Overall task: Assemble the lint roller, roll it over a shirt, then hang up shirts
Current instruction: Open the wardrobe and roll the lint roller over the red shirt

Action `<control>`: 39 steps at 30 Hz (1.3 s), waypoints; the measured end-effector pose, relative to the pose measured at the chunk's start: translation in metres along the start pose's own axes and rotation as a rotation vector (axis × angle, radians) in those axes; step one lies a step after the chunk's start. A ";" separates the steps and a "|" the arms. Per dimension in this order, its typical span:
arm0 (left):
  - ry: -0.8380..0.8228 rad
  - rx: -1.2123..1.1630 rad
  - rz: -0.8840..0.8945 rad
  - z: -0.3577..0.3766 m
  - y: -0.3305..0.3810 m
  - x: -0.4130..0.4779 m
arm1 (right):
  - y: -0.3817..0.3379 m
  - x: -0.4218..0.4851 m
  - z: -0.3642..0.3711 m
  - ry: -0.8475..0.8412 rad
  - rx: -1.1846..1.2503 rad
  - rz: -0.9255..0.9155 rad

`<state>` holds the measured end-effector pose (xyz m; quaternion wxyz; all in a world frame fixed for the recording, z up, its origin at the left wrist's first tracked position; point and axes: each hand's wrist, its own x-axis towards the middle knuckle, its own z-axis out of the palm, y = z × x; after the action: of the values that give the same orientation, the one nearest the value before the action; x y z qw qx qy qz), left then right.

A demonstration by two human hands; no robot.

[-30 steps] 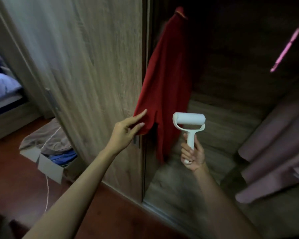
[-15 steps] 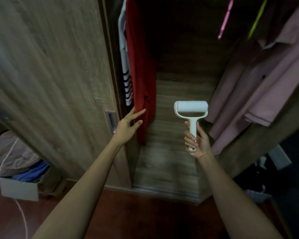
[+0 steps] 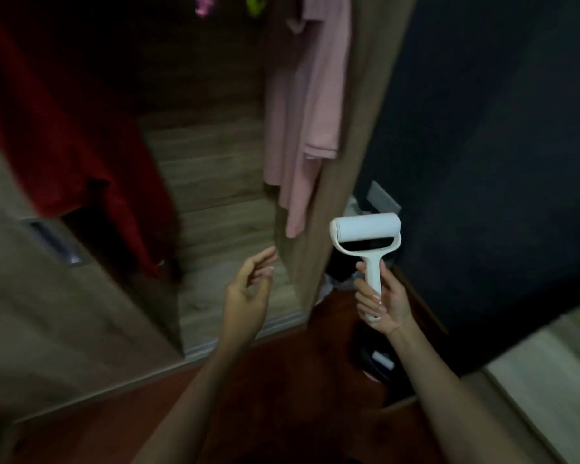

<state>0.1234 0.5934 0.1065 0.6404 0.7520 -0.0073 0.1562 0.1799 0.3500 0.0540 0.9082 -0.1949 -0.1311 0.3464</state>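
My right hand (image 3: 380, 301) grips the handle of a white lint roller (image 3: 365, 231), held upright with the roll on top, in front of the wardrobe's right side panel. My left hand (image 3: 248, 289) hangs in the air with loose, parted fingers and holds nothing, a little right of a red shirt (image 3: 71, 139) that hangs at the left inside the open wardrobe. A pink shirt (image 3: 305, 105) hangs at the right inside, against the side panel.
The sliding wardrobe door (image 3: 47, 313) with a recessed metal handle (image 3: 52, 242) fills the lower left. The wardrobe's wooden floor (image 3: 221, 236) lies between the two shirts. A dark wall (image 3: 499, 145) stands to the right. Small items lie on the reddish floor (image 3: 375, 358).
My view has swung right. My left hand has let go of the red shirt's hem and drawn back. The roller stays upright in my right hand.
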 end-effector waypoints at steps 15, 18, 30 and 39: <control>-0.700 0.045 -0.157 0.341 -0.003 -0.140 | -0.059 -0.394 -0.060 0.709 0.114 -0.525; -0.810 0.132 -0.150 0.401 -0.005 -0.167 | -0.073 -0.447 -0.073 0.839 0.151 -0.623; -1.055 0.807 0.199 0.528 -0.070 -0.220 | -0.094 -0.547 -0.128 0.976 0.301 -0.634; -0.969 0.875 0.269 0.538 -0.083 -0.228 | -0.091 -0.546 -0.124 1.921 -0.811 -0.494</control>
<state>0.0455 0.0459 -0.0997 0.1755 0.9201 -0.3242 -0.1323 -0.1171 -0.1160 -0.0720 0.5434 -0.6412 0.4974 -0.2149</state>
